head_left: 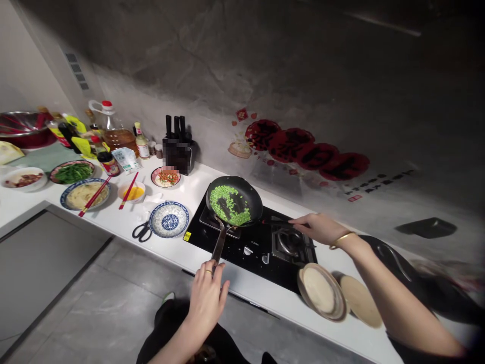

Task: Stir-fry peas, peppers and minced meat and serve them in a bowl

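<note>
Kitchen: white counter [113, 212] along a grey marbled wall, red decorations stuck on at the right.
Hob: black gas hob [250, 247] set into the counter, knobs at the front edge.
Pan: dark frying pan [248, 194] on the left burner, chopped green vegetables [229, 203] heaped toward its near-left side, long handle pointing at the person for an easy grab.
Left hand: left hand [206, 293] closed around the end of the pan handle, ring on one finger, fingers wrapped from above, probably to steady the pan on the burner.
Right hand: right hand [320, 227] over the right burner, fingers pressed together around a dark utensil [278, 222] whose tip reaches toward the pan rim; exact grip hard to tell; gold bangle at the wrist.
Beside the hob, left: empty blue-and-white plate [168, 219] close to the pan, within reach for dishing up; scissors [142, 231] just beside it.
Further left: bowl of beaten egg with red chopsticks across it [131, 191], plate of flatbread [85, 194], greens [71, 172], knife block [178, 151], oil bottles [113, 129].
Right front: round wooden lids or boards [322, 290] stacked near the counter edge, clear of the flame.
</note>
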A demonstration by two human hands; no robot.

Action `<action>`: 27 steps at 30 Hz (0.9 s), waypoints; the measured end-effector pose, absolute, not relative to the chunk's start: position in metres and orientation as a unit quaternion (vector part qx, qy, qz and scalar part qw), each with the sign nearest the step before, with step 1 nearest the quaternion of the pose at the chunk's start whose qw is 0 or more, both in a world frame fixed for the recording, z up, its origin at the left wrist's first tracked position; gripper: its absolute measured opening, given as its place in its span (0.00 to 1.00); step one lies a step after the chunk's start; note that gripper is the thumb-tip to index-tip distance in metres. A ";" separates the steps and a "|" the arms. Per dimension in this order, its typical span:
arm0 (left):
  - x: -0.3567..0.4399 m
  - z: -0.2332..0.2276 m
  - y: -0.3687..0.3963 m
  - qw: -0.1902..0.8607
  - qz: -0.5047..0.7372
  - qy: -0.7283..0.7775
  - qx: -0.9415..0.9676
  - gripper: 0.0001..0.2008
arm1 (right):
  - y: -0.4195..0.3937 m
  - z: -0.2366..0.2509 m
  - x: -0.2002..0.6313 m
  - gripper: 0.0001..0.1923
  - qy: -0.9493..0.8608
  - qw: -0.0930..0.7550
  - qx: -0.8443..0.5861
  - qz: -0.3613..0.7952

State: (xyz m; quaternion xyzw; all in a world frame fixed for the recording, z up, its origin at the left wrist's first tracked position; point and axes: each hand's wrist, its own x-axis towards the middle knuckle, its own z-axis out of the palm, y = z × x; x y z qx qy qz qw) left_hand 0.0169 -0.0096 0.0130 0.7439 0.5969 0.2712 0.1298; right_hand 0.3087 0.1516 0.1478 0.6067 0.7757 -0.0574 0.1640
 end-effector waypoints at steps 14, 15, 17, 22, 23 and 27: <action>0.003 0.007 -0.017 0.124 0.263 0.622 0.727 0.15 | 0.194 0.068 0.207 0.20 0.796 0.058 0.602 -0.008; 0.002 0.007 -0.017 0.126 0.261 0.623 0.726 0.15 | 0.191 0.073 0.206 0.20 0.806 0.071 0.587 -0.006; 0.003 0.008 -0.017 0.129 0.261 0.622 0.727 0.15 | 0.180 0.088 0.212 0.19 0.820 0.098 0.564 -0.001; 0.009 0.011 -0.016 0.134 0.267 0.611 0.733 0.14 | 0.147 0.133 0.251 0.19 0.820 0.122 0.559 -0.005; 0.010 0.011 -0.015 0.134 0.268 0.609 0.734 0.14 | 0.141 0.140 0.259 0.19 0.817 0.123 0.563 -0.010; 0.012 0.012 -0.014 0.132 0.274 0.601 0.739 0.14 | 0.122 0.148 0.270 0.19 0.814 0.135 0.562 -0.051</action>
